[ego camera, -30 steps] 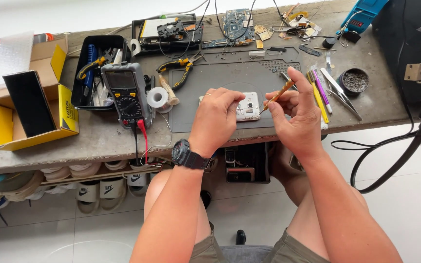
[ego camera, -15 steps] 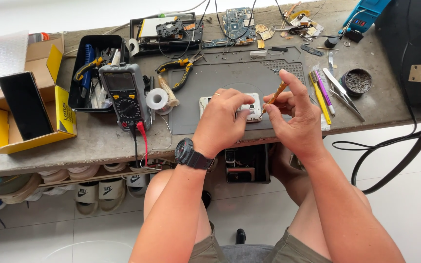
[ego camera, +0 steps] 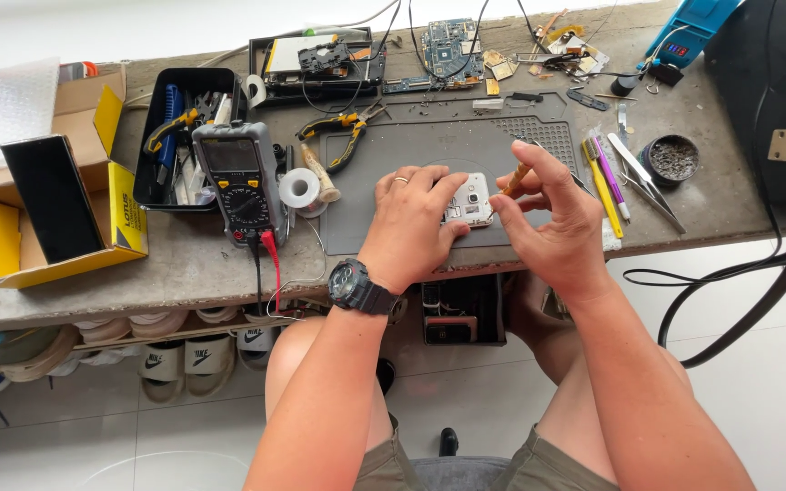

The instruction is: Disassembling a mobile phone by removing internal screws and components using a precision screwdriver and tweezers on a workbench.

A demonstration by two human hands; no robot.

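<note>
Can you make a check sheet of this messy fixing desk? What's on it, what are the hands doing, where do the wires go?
Surface: grey work mat on a worn bench.
Job's things: white phone, back up, on the mat.
Clutter: multimeter, pliers, tape roll, black tool tray, tweezers.
Grippers: left hand steadies the phone; right hand holds an orange-handled tool.
Cables: red and black multimeter leads; black cable at right.
Surroundings: yellow box; shoes beneath.

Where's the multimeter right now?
The multimeter stands left of the grey mat in the head view, between the black tool tray and the solder spool.
</note>
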